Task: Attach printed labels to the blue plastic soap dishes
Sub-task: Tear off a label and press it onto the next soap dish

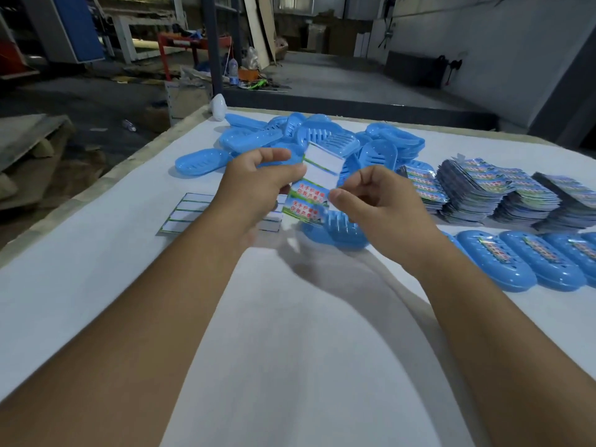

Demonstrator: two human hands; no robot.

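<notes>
A person's two bare hands hold a glossy sheet of printed labels (310,195) above a white cloth-covered counter (96,269). The left hand (258,182) pinches its left edge; the right hand (371,201) grips its right edge, fingers closed on the sheet. Its upper part is blank white backing. Just below lies one oval, ribbed blue plastic soap dish (338,232). A loose heap of dishes (309,137) sits behind, label stacks (483,191) to the right, and labelled dishes (516,259) in a row
</notes>
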